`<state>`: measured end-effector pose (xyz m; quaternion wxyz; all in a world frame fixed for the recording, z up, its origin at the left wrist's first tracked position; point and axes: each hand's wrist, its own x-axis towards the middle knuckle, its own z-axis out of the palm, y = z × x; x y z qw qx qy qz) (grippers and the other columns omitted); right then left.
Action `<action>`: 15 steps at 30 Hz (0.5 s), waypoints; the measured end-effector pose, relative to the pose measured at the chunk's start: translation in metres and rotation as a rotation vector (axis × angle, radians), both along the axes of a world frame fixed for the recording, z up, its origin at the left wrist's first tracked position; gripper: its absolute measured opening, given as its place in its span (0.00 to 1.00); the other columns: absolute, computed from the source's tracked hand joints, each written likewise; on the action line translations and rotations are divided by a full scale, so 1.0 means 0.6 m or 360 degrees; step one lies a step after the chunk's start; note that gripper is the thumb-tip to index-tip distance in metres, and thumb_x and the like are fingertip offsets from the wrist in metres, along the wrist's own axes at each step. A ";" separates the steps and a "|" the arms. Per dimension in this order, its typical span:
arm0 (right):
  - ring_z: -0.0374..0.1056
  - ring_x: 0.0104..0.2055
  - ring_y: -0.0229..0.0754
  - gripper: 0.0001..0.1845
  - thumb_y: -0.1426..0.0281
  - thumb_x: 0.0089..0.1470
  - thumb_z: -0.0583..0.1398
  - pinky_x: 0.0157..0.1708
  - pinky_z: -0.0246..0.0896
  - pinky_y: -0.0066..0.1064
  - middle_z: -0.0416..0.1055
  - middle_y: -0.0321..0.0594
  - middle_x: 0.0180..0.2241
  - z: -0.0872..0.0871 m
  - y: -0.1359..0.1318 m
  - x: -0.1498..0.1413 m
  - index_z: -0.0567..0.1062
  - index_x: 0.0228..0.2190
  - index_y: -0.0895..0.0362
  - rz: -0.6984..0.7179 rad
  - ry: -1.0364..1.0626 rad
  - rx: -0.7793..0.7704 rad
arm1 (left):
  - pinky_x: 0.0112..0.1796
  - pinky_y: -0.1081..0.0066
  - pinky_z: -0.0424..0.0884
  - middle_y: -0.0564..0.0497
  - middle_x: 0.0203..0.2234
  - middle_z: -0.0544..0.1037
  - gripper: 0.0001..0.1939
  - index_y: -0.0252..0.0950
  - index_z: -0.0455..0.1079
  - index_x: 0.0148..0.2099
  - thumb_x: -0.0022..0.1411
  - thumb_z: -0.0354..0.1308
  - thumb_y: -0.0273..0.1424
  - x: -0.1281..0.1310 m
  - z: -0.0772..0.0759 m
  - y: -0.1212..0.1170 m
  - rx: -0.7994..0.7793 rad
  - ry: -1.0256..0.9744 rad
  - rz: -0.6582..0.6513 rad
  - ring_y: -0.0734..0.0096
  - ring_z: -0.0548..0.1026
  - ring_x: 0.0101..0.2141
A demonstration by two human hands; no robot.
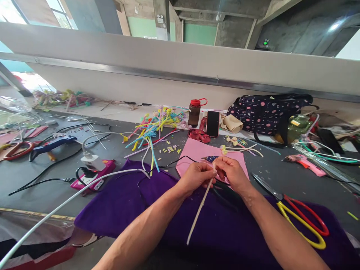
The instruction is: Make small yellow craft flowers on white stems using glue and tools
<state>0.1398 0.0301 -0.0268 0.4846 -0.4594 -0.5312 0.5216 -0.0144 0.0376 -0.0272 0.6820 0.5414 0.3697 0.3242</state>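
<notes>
A pale cream pipe-cleaner-like stem (200,212) slants down toward me from between my two hands. My left hand (197,175) pinches it near its upper end. Close against it, my right hand (231,173) is closed around the top of the same stem, and its fingertips partly hide what they grip. Just beyond the fingers, a dark blue speckled tool with a pointed tip (210,159) rests on a pink sheet (194,150). Purple cloth (123,204) spreads under my forearms. Large scissors with red and yellow handles (298,217) lie right of my right hand.
Bundled coloured stems (157,125) lie at the back, near a bottle (194,114) and a phone (213,123). A pink glue gun (305,164) is to the right. Left are a blue glue gun (53,146), a magenta power strip (94,178) and a white cable (70,200).
</notes>
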 end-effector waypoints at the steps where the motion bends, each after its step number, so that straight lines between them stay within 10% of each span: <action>1: 0.53 0.14 0.30 0.16 0.57 0.50 0.59 0.14 0.46 0.24 0.65 0.33 0.18 -0.002 0.002 0.001 0.72 0.24 0.58 -0.0008 0.0052 -0.0003 | 0.19 0.79 0.61 0.52 0.19 0.74 0.15 0.32 0.69 0.26 0.48 0.63 0.40 -0.001 -0.001 0.002 -0.0099 -0.0035 -0.0008 0.79 0.69 0.17; 15: 0.56 0.14 0.30 0.13 0.61 0.47 0.62 0.12 0.45 0.21 0.65 0.31 0.15 -0.010 0.003 -0.006 0.71 0.25 0.58 0.0077 0.0199 -0.0197 | 0.19 0.79 0.65 0.51 0.20 0.76 0.15 0.31 0.70 0.30 0.49 0.64 0.39 -0.007 -0.015 0.015 -0.0339 -0.0223 0.0011 0.78 0.72 0.17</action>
